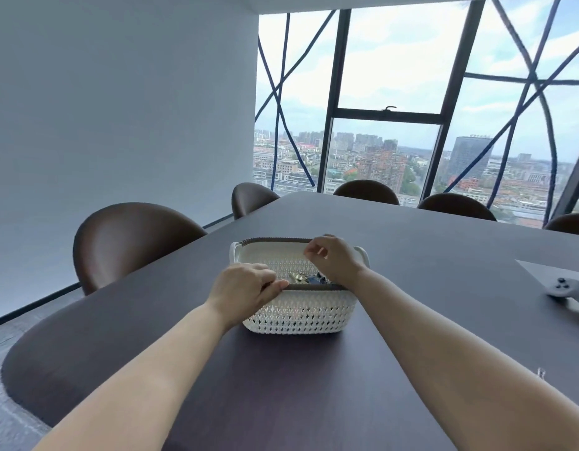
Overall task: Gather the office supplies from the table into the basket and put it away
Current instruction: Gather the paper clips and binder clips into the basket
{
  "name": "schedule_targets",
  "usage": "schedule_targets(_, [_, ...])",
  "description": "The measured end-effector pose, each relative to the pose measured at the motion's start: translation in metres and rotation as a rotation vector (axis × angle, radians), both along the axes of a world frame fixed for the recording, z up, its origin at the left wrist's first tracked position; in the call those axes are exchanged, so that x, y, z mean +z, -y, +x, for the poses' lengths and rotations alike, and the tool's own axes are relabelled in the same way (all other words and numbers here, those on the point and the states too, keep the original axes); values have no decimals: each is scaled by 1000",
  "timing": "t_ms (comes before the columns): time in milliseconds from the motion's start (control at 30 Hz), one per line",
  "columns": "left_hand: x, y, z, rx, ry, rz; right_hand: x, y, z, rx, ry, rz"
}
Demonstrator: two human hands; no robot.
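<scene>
A white lattice basket (301, 315) with a brown rim stands on the dark table (281, 385) in front of me. Inside it lie small office supplies (306, 278), metal clips and something blue, partly hidden by my arms. My left hand (246, 289) rests on the basket's near-left rim with its fingers curled over the edge. My right hand (330, 255) hovers over the basket's far right side, fingers loosely curled; I see nothing in it.
Brown chairs (132, 239) line the table's left and far sides. A grey game controller (571, 289) lies on a sheet at the right edge. A small clear clip (540, 373) sits near my right forearm. Large windows (392, 102) are behind.
</scene>
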State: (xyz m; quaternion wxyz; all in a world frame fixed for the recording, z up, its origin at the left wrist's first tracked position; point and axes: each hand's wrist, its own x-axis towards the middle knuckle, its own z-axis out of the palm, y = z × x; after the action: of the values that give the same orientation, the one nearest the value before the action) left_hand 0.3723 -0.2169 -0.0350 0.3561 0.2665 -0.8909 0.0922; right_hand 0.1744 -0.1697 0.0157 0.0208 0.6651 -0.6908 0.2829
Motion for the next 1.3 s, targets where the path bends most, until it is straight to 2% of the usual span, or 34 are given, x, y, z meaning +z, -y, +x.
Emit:
schedule_targets(167, [2, -2, -3, 34, 19, 22, -6, 1, -3, -147, 5, -142])
schedule_targets(267, [3, -2, -3, 45, 54, 11, -5, -6, 0, -176, -36, -153])
schedule_targets(367, [6, -3, -1, 54, 87, 49, -6, -16, 3, -144, -74, -73])
schedule_targets(433, [9, -3, -1, 57, 142, 91, -9, -27, 0, -72, -27, -59])
schedule_targets(500, [16, -7, 0, 76, 234, 184, -13, -45, -9, -33, -10, -89])
schedule_targets(567, [22, -13, -1, 106, 243, 252, -17, -72, -28, -60, -46, -149])
schedule_targets(633, [26, -27, -14, 126, 117, 54, -24, -104, -56, -133, -85, -176])
schedule_targets(700, [27, -50, -41, 63, 55, -133, -38, -139, -91, -221, -100, -118])
schedule_targets(800, [15, -89, -105, -165, 81, -188, -64, -196, -148, -404, -68, 44])
schedule_targets(900, [-12, -122, -172, -285, 316, 29, -83, -254, -195, -614, -45, 208])
schedule_targets(967, [-32, -134, -208, -229, 583, 223, -92, -286, -217, -724, -43, 344])
schedule_targets(1033, [-48, -143, -238, -160, 733, 324, -100, -311, -233, -773, -28, 464])
schedule_targets(1167, [-63, -149, -274, -71, 746, 544, -112, -332, -247, -767, 86, 594])
schedule_targets(1300, [-65, -157, -293, -122, 732, 552, -119, -315, -245, -693, 19, 636])
